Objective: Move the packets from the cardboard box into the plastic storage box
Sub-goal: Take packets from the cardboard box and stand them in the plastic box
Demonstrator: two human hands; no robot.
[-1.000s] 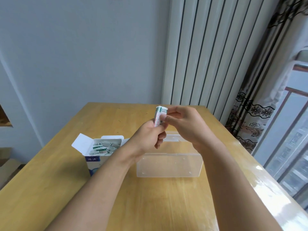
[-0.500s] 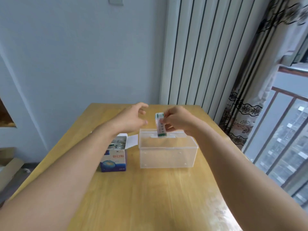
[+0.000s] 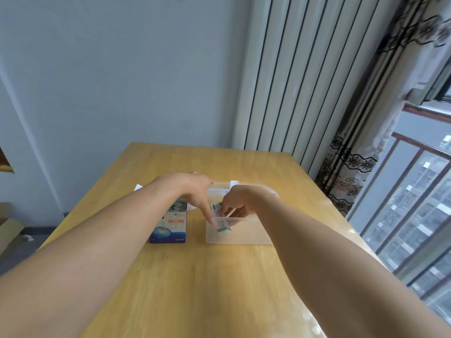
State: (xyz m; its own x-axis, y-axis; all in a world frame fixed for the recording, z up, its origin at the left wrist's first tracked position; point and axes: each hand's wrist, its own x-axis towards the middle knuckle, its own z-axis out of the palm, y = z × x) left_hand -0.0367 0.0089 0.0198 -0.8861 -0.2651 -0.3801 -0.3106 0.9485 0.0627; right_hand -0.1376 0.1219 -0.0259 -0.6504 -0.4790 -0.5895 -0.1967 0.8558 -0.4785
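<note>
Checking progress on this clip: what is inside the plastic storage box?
The plastic storage box holds a stack of packets, gripped by the right hand. That hand hides the space behind.

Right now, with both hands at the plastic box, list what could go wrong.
1. The right hand holds the packets low inside the plastic storage box; let go tilted, the stack may topple or fan out.
2. The left hand has a finger pointing down at the box's near left rim; a push could slide the light box.
3. The left forearm passes over the open cardboard box and might knock it over, spilling the remaining packets.
</note>
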